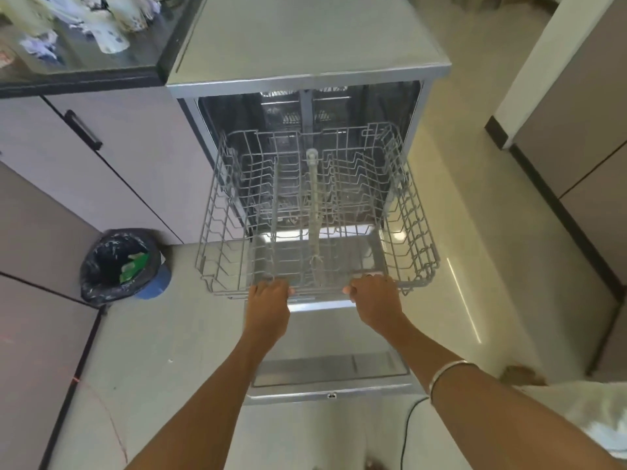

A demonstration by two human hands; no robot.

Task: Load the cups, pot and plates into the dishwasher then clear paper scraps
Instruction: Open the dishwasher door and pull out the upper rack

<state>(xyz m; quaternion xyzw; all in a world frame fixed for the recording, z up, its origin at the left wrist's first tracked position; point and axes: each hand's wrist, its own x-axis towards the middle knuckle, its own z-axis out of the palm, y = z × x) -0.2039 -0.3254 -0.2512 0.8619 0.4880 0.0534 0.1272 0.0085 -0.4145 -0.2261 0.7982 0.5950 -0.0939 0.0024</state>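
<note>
at twelve o'clock the dishwasher [305,45] stands open, its wire rack [315,212] drawn out; left hand [269,296] and right hand [375,295] both grip the rack's front rim.

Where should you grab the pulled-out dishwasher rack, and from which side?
Judging by its pose, grip the front rim of the rack, coming from the front over the open door. That edge faces the person and is unobstructed; the side walls are tall open wire. The left hand and right hand curl on it either side of the centre, which should keep it sliding straight.
</note>
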